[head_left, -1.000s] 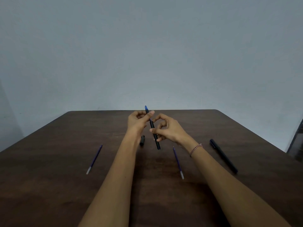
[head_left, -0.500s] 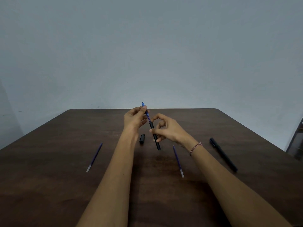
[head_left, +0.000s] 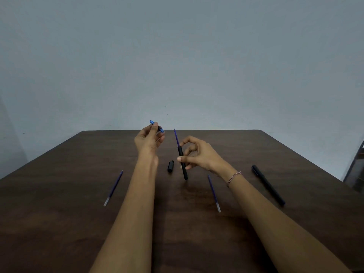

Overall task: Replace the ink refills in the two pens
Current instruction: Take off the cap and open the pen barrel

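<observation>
- One second ago both hands meet on one pen, with the blue tip piece seated on the barrel. Now the hands are apart and the blue tip piece (head_left: 156, 127) is off.
- Left hand (head_left: 147, 142): raised, fingertips pinching the blue tip piece, up and to the left of the right hand.
- Right hand (head_left: 199, 154): thumb and fingers curled round the black barrel (head_left: 182, 164), held near upright. Cannot tell whether its lower end touches the table (head_left: 275, 150).
- Old refill (head_left: 175, 137) now stands exposed above the barrel's top end, between the two hands, and is still seated in the barrel.
- Cap (head_left: 170, 166) lies on the table just left of the barrel, between the wrists.
- First spare refill (head_left: 213, 192) lies just beside the right wrist, on its inner side. Second spare refill (head_left: 113, 188) lies well left of the left forearm.
- Second pen (head_left: 267, 185), capped, lies right of the right forearm, untouched.
- Judgement: the first pen is opened and no refill has been swapped yet. The next move probably calls for freeing the left hand to draw out the old refill. The tip piece is small and may roll if set down carelessly.
</observation>
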Motion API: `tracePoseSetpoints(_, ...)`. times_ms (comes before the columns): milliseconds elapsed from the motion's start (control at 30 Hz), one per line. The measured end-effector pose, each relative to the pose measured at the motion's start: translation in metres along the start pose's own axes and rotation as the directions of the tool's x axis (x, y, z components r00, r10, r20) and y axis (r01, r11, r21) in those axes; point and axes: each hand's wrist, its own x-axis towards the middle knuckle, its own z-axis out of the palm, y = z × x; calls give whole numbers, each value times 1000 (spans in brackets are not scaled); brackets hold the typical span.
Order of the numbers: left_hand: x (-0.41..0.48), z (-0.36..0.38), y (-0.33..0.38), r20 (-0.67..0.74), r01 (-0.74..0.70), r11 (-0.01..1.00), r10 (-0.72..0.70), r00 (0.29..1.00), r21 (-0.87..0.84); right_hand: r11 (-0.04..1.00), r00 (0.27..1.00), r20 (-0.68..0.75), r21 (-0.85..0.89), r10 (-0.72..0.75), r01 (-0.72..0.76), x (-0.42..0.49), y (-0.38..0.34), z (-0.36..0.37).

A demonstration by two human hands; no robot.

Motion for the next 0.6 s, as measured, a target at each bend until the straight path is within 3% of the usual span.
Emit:
tracePoseSetpoints(233, 3, -6, 1, 2, -5, 992, 5, 1000, 123, 996, 987, -147, 59, -64, 73, 4, -1, -2)
tracePoseSetpoints(367, 11, -13, -2, -42, 46, 925, -33, 999, 377, 991, 975, -207, 85, -80, 100, 5, -1, -2)
tracePoseSetpoints(467, 16, -20, -5, -86, 68, 732, -13, 996, 678, 991, 973, -219, 87, -76, 97, 5, -1, -2)
tracePoseSetpoints(600, 16, -28, -5, -85, 78, 279, 15, 996, 957, 992, 973, -227, 106, -38, 63, 5, -1, -3)
